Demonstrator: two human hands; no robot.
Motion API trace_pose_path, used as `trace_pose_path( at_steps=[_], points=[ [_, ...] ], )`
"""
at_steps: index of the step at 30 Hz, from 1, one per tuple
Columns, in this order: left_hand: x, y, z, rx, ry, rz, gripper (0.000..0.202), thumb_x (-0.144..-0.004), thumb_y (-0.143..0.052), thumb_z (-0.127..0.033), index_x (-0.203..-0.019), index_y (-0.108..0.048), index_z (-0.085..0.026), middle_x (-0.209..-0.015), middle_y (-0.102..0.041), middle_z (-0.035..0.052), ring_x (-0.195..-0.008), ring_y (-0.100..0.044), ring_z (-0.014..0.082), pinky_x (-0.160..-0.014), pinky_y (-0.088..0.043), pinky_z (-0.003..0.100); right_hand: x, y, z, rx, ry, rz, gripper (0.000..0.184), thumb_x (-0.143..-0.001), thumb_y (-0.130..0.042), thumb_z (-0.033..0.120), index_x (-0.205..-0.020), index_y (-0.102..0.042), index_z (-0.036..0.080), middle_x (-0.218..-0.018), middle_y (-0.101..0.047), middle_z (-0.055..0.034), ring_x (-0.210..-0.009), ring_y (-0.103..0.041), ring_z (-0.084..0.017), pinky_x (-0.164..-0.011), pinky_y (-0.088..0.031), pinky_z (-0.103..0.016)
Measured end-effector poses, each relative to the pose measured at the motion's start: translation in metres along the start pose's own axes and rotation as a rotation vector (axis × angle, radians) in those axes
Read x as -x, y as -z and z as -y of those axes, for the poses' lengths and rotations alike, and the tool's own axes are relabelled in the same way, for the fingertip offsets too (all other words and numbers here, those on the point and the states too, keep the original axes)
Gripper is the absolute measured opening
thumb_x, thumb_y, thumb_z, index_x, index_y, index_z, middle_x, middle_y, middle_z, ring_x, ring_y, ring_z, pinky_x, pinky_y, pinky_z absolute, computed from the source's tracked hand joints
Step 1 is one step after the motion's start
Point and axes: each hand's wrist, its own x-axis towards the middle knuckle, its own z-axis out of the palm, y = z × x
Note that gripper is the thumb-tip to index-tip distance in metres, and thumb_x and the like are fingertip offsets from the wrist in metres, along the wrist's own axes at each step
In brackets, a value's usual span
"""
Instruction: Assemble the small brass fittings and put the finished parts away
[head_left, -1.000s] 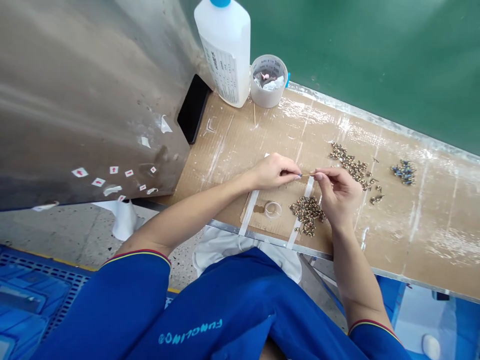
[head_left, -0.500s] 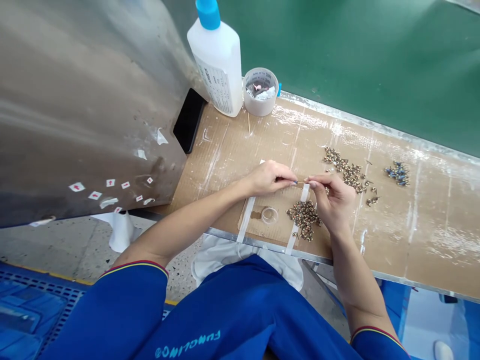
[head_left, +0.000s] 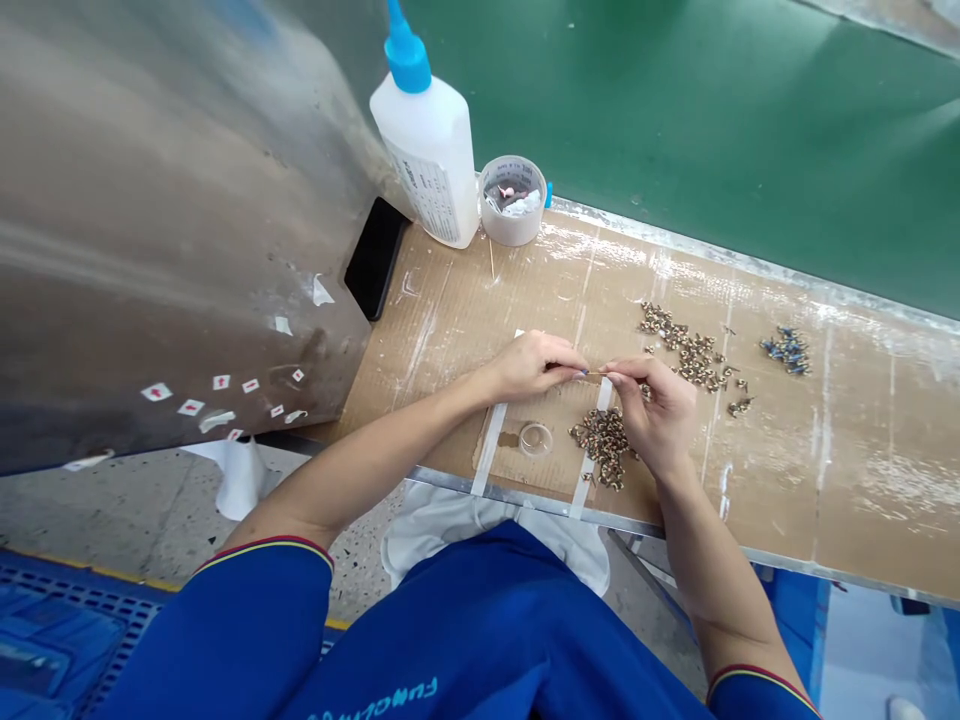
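Note:
Over the cardboard, my left hand (head_left: 529, 366) pinches a tiny blue piece (head_left: 584, 373) between thumb and forefinger. Facing it, my right hand (head_left: 658, 412) has its fingertips closed on a thin toothpick-like stick (head_left: 595, 374), which reaches to the blue piece. Below the fingers lies a heap of small brass-coloured metal parts (head_left: 602, 446), partly behind my right hand. Left of that heap is a small clear round dish (head_left: 535, 439). Farther right are a second spread of brass-coloured parts (head_left: 697, 358) and a small pile of blue ones (head_left: 786, 352).
A white bottle with a blue nozzle (head_left: 431, 160) stands at the back, beside a tape roll (head_left: 516, 228) with scraps inside. A thin stick (head_left: 492, 258) leans near it. At left are a black phone-like slab (head_left: 376, 258) and a metal panel (head_left: 187, 250). A green surface (head_left: 675, 120) lies beyond.
The camera view has tilted slightly, so the bench appears a little lower. Both hands keep nearly the same pose, fingertips facing each other over the cardboard.

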Motion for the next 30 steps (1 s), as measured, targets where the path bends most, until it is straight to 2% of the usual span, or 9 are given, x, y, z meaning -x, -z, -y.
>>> trace_pose_path(
  at_steps=[5,8,11,15,20,24,27,28,30],
  points=[
    [0.000,0.001,0.000,0.015,0.011,0.003,0.018,-0.097,-0.063,-0.016,-0.099,-0.081,-0.016,-0.088,-0.079,0.0064,-0.077,-0.072,0.0140,-0.073,-0.052,0.023,-0.001,0.005,-0.003,-0.097,-0.163,-0.023,0.023,-0.098,-0.067,0.043,-0.084,-0.072,0.025,-0.079,-0.077,-0.0038,-0.072,-0.073,-0.019,-0.066,-0.058,-0.032],
    [0.000,0.001,0.001,0.074,0.022,0.000,0.018,-0.096,-0.063,-0.015,-0.098,-0.081,-0.016,-0.090,-0.080,0.0070,-0.077,-0.072,0.0140,-0.075,-0.054,0.024,-0.003,0.015,-0.002,-0.283,-0.267,-0.019,0.030,-0.094,-0.071,0.052,-0.083,-0.072,0.024,-0.079,-0.075,-0.0036,-0.069,-0.070,-0.017,-0.061,-0.056,-0.030],
    [-0.001,0.003,0.002,0.151,0.027,-0.012,0.017,-0.095,-0.064,-0.016,-0.096,-0.081,-0.015,-0.089,-0.080,0.0075,-0.078,-0.072,0.0139,-0.076,-0.055,0.025,-0.006,0.020,0.006,-0.463,-0.183,0.199,0.025,-0.096,-0.072,0.046,-0.083,-0.074,0.024,-0.078,-0.071,-0.0020,-0.068,-0.066,-0.014,-0.061,-0.053,-0.028],
    [-0.002,0.007,0.001,0.223,0.056,-0.038,0.017,-0.093,-0.064,-0.016,-0.094,-0.081,-0.015,-0.090,-0.081,0.0075,-0.080,-0.073,0.0143,-0.078,-0.056,0.025,-0.001,0.009,0.017,-0.445,0.001,0.497,0.019,-0.100,-0.067,0.035,-0.089,-0.077,0.024,-0.082,-0.066,-0.0015,-0.072,-0.063,-0.013,-0.066,-0.051,-0.028],
    [-0.003,0.011,-0.004,0.239,0.120,-0.034,0.017,-0.091,-0.065,-0.017,-0.093,-0.081,-0.016,-0.093,-0.081,0.0073,-0.082,-0.074,0.0153,-0.079,-0.057,0.026,0.013,-0.011,0.017,-0.343,0.073,0.625,0.024,-0.105,-0.058,0.031,-0.093,-0.077,0.021,-0.081,-0.058,-0.0016,-0.071,-0.058,-0.013,-0.064,-0.048,-0.025],
    [-0.002,0.011,-0.006,0.219,0.144,-0.038,0.018,-0.091,-0.063,-0.019,-0.092,-0.080,-0.016,-0.090,-0.080,0.0070,-0.079,-0.072,0.0148,-0.076,-0.055,0.026,0.017,-0.014,0.019,-0.320,0.049,0.708,0.027,-0.106,-0.056,0.035,-0.096,-0.077,0.021,-0.082,-0.059,-0.0024,-0.072,-0.058,-0.014,-0.067,-0.050,-0.026],
    [-0.003,0.011,-0.008,0.188,0.176,-0.039,0.018,-0.091,-0.061,-0.019,-0.091,-0.079,-0.016,-0.085,-0.079,0.0056,-0.075,-0.070,0.0141,-0.073,-0.053,0.025,0.010,-0.003,0.016,-0.291,0.002,0.671,0.024,-0.102,-0.062,0.041,-0.108,-0.075,0.022,-0.089,-0.066,-0.0035,-0.072,-0.061,-0.014,-0.066,-0.051,-0.028],
    [-0.003,0.011,-0.009,0.178,0.187,-0.035,0.018,-0.091,-0.061,-0.019,-0.090,-0.078,-0.016,-0.082,-0.078,0.0049,-0.074,-0.068,0.0137,-0.072,-0.052,0.025,0.007,0.004,0.012,-0.250,-0.028,0.600,0.023,-0.102,-0.063,0.041,-0.110,-0.074,0.023,-0.091,-0.068,-0.0037,-0.073,-0.063,-0.015,-0.067,-0.052,-0.028],
    [-0.003,0.011,-0.010,0.171,0.211,-0.019,0.019,-0.093,-0.059,-0.021,-0.086,-0.075,-0.015,-0.076,-0.075,0.0034,-0.068,-0.065,0.0122,-0.068,-0.049,0.023,-0.001,0.018,-0.002,-0.082,-0.115,0.367,0.019,-0.102,-0.061,0.037,-0.109,-0.074,0.024,-0.092,-0.071,-0.0043,-0.078,-0.065,-0.018,-0.071,-0.053,-0.031]
  ],
)
